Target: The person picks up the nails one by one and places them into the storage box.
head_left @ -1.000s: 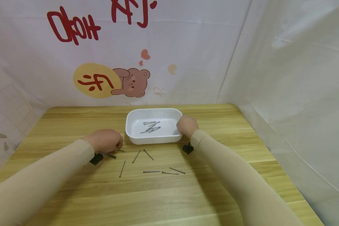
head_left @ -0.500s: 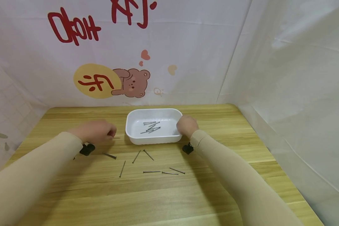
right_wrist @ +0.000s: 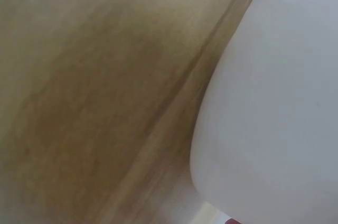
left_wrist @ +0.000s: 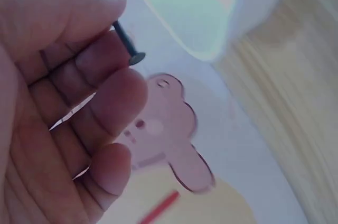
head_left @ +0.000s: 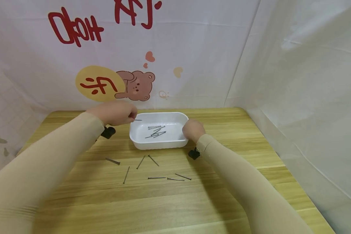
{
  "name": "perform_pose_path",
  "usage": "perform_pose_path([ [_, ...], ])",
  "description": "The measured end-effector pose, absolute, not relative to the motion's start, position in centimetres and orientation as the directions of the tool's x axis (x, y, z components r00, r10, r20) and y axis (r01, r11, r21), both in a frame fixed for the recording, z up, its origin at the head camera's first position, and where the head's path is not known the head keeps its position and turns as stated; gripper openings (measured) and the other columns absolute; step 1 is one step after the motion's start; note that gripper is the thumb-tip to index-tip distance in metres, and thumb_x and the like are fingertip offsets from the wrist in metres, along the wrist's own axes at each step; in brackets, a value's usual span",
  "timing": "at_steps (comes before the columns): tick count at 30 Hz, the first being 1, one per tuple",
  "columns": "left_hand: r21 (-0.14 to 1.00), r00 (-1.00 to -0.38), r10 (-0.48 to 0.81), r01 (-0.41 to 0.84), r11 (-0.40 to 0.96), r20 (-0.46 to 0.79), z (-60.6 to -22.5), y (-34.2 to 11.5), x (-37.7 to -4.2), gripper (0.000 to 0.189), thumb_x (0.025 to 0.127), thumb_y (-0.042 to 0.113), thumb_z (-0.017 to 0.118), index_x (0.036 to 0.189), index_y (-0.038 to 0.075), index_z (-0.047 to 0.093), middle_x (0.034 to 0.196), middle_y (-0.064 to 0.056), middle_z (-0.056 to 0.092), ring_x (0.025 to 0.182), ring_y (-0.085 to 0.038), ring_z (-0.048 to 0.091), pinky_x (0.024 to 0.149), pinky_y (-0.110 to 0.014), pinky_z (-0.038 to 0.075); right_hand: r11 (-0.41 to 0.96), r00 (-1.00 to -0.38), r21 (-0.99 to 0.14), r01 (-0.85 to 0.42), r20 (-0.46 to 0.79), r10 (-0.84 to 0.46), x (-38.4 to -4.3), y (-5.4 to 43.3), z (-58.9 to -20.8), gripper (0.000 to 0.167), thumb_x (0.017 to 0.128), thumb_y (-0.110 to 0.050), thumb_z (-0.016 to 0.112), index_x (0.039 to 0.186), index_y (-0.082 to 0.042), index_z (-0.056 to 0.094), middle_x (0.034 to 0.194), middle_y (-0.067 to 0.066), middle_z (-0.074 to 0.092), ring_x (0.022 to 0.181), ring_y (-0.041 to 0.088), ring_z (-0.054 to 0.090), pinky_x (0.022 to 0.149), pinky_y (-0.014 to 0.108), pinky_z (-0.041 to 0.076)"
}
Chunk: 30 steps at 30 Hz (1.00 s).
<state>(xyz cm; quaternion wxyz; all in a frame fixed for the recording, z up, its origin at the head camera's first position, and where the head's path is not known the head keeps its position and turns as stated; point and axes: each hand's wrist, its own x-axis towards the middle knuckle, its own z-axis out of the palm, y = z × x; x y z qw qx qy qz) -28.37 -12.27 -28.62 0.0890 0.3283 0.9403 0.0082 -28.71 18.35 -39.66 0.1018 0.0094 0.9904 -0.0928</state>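
Note:
My left hand point(head_left: 117, 112) is raised at the back left corner of the white tray point(head_left: 161, 145). Thumb and forefinger pinch a nail point(left_wrist: 124, 39), whose flat head sticks out beneath the thumb in the left wrist view. In the head view the far end of that nail pokes out over the tray's left rim. My right hand point(head_left: 194, 130) grips the right rim of the tray; its fingertips are hidden. A loose pile of several nails point(head_left: 156, 131) lies on the tray floor. The right wrist view shows only the tray's outer wall point(right_wrist: 274, 102) and the table.
In front of the tray, several nails lie scattered on the wooden table point(head_left: 120, 208), among them a slanted nail point(head_left: 153, 160), a level nail point(head_left: 156, 177) and a close-lying bunch point(head_left: 113, 161) at left. A printed white cloth point(head_left: 193, 48) hangs behind the table.
My left hand has lifted from the table with a nail, swung back and then right to the tray's left rim. The right hand and the tray have stayed put.

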Motion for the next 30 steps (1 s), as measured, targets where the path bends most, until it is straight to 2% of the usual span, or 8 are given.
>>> perform_pose_path([
  [10,0.003,-0.779,0.595,0.606,0.795,-0.197,-29.5,-6.2,-31.0,0.008,0.102,0.020,0.064,0.101,0.017,0.071,0.095,0.000,0.068,0.090,-0.022,0.060,0.084,-0.038,0.051,0.983,-0.980,-0.179,0.039,-0.199,0.003,-28.8,18.5,-39.8,0.026,0.100,-0.010,0.046,0.090,-0.002,0.069,0.095,0.013,0.070,0.083,0.026,0.061,0.091,0.045,0.056],
  [16,-0.003,-0.775,0.592,0.607,0.794,-0.222,-30.7,-3.4,-31.8,0.013,0.104,0.019,0.060,0.101,0.016,0.072,0.092,0.000,0.068,0.089,-0.021,0.060,0.082,-0.037,0.050,0.983,-0.983,-0.183,0.035,-0.184,0.000,-29.0,18.6,-40.0,0.025,0.098,-0.009,0.047,0.089,-0.002,0.069,0.095,0.013,0.070,0.082,0.026,0.062,0.084,0.043,0.057],
  [23,-0.008,-0.773,0.585,0.605,0.796,-0.245,-32.0,-1.5,-32.3,0.018,0.102,0.014,0.058,0.099,0.014,0.075,0.089,0.001,0.068,0.086,-0.020,0.060,0.080,-0.037,0.049,0.982,-0.982,-0.186,0.043,-0.187,0.007,-28.9,18.5,-39.9,0.023,0.098,-0.009,0.049,0.091,-0.001,0.070,0.095,0.014,0.071,0.082,0.027,0.063,0.083,0.043,0.057],
  [30,-0.039,-0.769,0.601,0.622,0.782,-0.219,-33.7,0.4,-33.8,0.014,0.099,0.015,0.062,0.089,0.019,0.071,0.090,0.000,0.070,0.086,-0.022,0.063,0.083,-0.040,0.053,0.985,-0.985,-0.172,0.034,-0.171,0.004,-28.7,18.4,-39.7,0.021,0.097,-0.009,0.050,0.086,-0.003,0.068,0.091,0.013,0.070,0.079,0.026,0.062,0.078,0.041,0.056],
])
